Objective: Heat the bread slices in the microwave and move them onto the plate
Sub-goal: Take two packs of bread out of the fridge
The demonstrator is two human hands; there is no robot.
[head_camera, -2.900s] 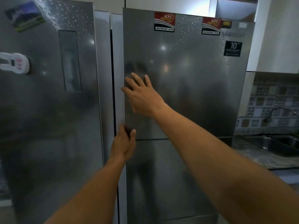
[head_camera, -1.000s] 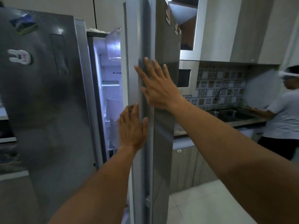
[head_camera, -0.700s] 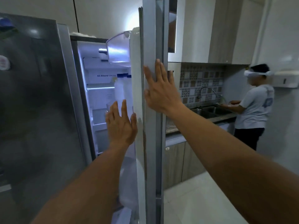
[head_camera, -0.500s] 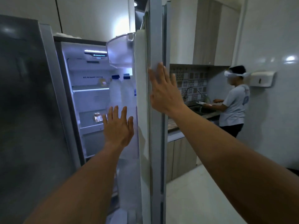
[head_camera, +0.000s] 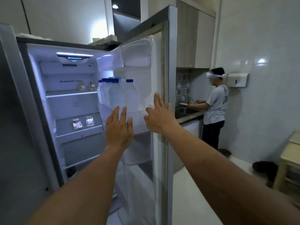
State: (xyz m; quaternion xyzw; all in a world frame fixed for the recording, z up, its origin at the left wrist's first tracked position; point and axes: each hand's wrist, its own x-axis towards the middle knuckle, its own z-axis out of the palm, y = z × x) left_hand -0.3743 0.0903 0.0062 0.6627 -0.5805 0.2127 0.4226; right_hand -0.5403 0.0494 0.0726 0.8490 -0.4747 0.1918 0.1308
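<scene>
The fridge's right door (head_camera: 159, 65) stands wide open and the lit inside shows. Two small clear packets (head_camera: 82, 122) lie on a middle shelf and two more packets (head_camera: 86, 86) stand on the upper shelf; I cannot tell whether they hold bread. My left hand (head_camera: 119, 129) is raised with straight fingers in front of the door's inner bin. My right hand (head_camera: 158, 116) is open with spread fingers at the inner face of the door, near its edge. Neither hand holds anything. No microwave or plate is in view.
Several blue-capped water bottles (head_camera: 116, 93) stand in the door bin. The closed left fridge door (head_camera: 14, 127) fills the left side. A person (head_camera: 214, 108) works at the sink counter (head_camera: 188, 114) behind the door. A pale cabinet (head_camera: 290, 159) and a dark bin (head_camera: 264, 168) stand at the right wall.
The fridge door has swung from shut to wide open. My right hand moved from the door's outer face to its inner side, and my left hand came off the door edge.
</scene>
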